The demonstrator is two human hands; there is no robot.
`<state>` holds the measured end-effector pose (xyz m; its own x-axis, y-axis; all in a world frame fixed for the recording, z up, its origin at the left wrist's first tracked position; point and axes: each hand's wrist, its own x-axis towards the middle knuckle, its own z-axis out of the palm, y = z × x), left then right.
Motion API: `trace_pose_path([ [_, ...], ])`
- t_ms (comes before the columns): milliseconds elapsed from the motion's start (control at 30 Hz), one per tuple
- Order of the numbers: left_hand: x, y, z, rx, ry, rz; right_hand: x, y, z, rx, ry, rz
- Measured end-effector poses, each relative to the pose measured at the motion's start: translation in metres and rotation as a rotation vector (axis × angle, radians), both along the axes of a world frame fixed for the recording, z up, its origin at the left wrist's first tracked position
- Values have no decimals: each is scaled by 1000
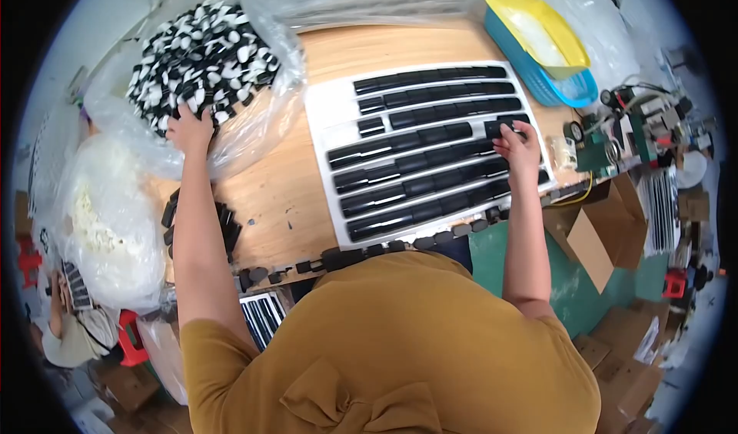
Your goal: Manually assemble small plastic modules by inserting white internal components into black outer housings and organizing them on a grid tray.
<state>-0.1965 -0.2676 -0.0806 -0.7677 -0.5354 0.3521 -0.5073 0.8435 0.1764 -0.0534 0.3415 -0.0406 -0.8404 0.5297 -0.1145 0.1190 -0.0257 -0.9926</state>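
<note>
At the far left, my left hand (190, 130) reaches into the near edge of a heap of small black and white pieces (204, 53) lying on clear plastic. Its fingers are apart and touch the heap; I cannot make out a piece held in them. Over the right part of a white tray (327, 111), my right hand (520, 151) pinches a flat black piece (493, 129) between thumb and fingers. Long rows of black pieces (430, 161) fill much of the tray. White gaps show in some rows, one of them just left of the pinched piece.
A blue basket (503, 38) with a yellow tray (530, 26) stands at the back right. Small machinery (607, 142) sits at the table's right end. Dark pieces (227, 226) lie beside my left forearm. An open cardboard box (607, 226) stands right, below the table edge.
</note>
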Motion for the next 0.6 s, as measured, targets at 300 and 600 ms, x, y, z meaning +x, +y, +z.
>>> trace_pose_path([
  [300, 30, 43, -13, 100, 195, -513, -34, -1, -21, 504, -236, 34],
  [600, 45, 57, 8, 98, 194, -514, -27, 23, -20, 1129, -194, -89],
])
